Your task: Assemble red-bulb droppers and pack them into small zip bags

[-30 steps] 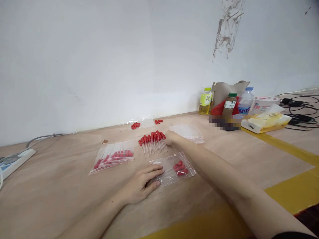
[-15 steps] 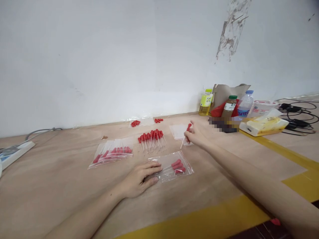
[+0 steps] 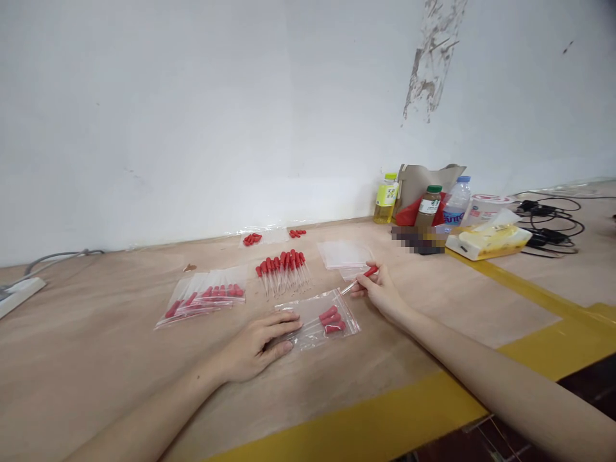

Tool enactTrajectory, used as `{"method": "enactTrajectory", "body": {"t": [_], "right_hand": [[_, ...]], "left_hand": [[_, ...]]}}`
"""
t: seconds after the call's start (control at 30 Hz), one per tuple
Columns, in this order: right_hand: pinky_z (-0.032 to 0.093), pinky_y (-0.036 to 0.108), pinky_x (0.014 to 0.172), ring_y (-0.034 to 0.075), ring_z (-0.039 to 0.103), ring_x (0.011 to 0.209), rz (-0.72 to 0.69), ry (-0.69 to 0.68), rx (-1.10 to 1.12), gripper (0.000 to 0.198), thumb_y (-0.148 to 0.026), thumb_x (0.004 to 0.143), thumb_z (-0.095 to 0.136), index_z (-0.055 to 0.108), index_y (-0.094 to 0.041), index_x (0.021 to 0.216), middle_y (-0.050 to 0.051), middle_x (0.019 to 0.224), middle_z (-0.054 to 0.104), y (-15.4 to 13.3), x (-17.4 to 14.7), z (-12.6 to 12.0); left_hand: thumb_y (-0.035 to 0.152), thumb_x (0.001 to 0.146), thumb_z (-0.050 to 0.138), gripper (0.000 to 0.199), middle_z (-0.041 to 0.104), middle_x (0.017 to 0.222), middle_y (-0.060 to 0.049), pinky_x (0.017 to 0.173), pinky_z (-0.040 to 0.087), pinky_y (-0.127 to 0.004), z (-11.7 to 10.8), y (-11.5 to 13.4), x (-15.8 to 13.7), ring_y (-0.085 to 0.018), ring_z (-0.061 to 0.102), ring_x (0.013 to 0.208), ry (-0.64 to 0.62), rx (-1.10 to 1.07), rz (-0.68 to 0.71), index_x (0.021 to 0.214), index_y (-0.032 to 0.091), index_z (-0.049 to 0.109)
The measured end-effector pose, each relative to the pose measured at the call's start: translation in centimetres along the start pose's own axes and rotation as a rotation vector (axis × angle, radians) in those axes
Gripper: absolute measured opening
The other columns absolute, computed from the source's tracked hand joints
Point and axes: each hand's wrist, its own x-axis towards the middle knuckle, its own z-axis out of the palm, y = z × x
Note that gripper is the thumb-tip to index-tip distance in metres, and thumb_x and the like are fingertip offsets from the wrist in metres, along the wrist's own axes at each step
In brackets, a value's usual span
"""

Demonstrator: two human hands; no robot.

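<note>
My left hand [image 3: 264,343] lies flat with fingers stretched over the left end of a clear zip bag [image 3: 348,313]. Inside that bag are several droppers with red bulbs [image 3: 330,312], bulbs toward its right end. My right hand [image 3: 378,290] pinches a single dropper [image 3: 370,272] by its red bulb. Its clear tube slants down-left, and the tip is close to the bag's upper right corner; whether it touches I cannot tell. Behind the bag lies a fanned pile of loose droppers [image 3: 283,264]. Filled zip bags [image 3: 205,296] overlap to the left.
Flat unfilled bags [image 3: 342,253] lie behind my right hand. Loose red bulbs [image 3: 252,239] rest near the wall. Farther right stand a yellow-capped bottle [image 3: 386,199], a green-capped bottle [image 3: 429,206], a water bottle [image 3: 457,202], a tissue pack [image 3: 488,242] and black cables [image 3: 548,240]. A power strip [image 3: 22,295] sits far left.
My right hand has brought the dropper nearer to the bag's right end, and the tube now slants more flatly. My left hand stays on the bag. The view has shifted slightly right.
</note>
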Motion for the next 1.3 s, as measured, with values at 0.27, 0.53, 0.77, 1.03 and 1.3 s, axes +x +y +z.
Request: {"method": "enactTrajectory", "body": {"t": [0.27, 0.53, 0.77, 1.03, 1.3], "right_hand": [[0.050, 0.024, 0.050, 0.011, 0.057, 0.048, 0.077, -0.125, 0.040, 0.033, -0.016, 0.072, 0.053, 0.030, -0.024, 0.096, -0.007, 0.057, 0.053, -0.5, -0.8, -0.1], [0.045, 0.022, 0.050, 0.007, 0.053, 0.048, 0.209, -0.310, -0.085, 0.014, -0.018, 0.071, 0.058, 0.051, -0.018, 0.083, -0.003, 0.061, 0.056, -1.1, 0.4, -2.2], [0.032, 0.020, 0.048, 0.006, 0.041, 0.049, -0.131, -0.520, -0.479, 0.030, -0.032, 0.061, 0.067, 0.061, -0.015, 0.084, -0.004, 0.058, 0.051, -1.1, 0.6, -2.5], [0.036, 0.021, 0.052, 0.008, 0.046, 0.053, -0.200, -0.533, -0.414, 0.027, -0.035, 0.060, 0.067, 0.054, -0.015, 0.072, -0.003, 0.059, 0.053, 0.2, -0.2, -0.3], [0.038, 0.022, 0.053, 0.009, 0.049, 0.055, -0.214, -0.534, -0.409, 0.030, -0.040, 0.060, 0.068, 0.055, -0.015, 0.070, 0.000, 0.065, 0.058, -0.6, 0.5, -1.1]], "left_hand": [[0.030, 0.088, 0.041, 0.036, 0.043, 0.130, -0.002, 0.099, 0.033, -0.038, 0.0, 0.1, 0.0, -0.020, 0.039, 0.119, 0.008, -0.003, -0.020, 0.124, 0.028, 0.045], [0.031, 0.087, 0.042, 0.042, 0.041, 0.132, -0.002, 0.100, 0.032, -0.038, 0.4, -0.1, -0.1, -0.020, 0.037, 0.120, 0.028, 0.029, -0.008, 0.129, 0.027, 0.036], [0.032, 0.088, 0.041, 0.045, 0.034, 0.136, -0.002, 0.101, 0.030, -0.038, 0.1, 0.4, -0.2, -0.020, 0.032, 0.123, 0.031, 0.053, -0.031, 0.132, 0.027, 0.029], [0.034, 0.088, 0.039, 0.045, 0.035, 0.136, -0.003, 0.101, 0.030, -0.039, 0.1, 0.6, -0.2, -0.020, 0.032, 0.123, 0.030, 0.065, -0.037, 0.132, 0.028, 0.029], [0.034, 0.088, 0.040, 0.044, 0.036, 0.135, -0.002, 0.100, 0.031, -0.038, 0.2, 0.5, -0.2, -0.020, 0.034, 0.122, 0.045, 0.050, -0.039, 0.131, 0.028, 0.031]]}}
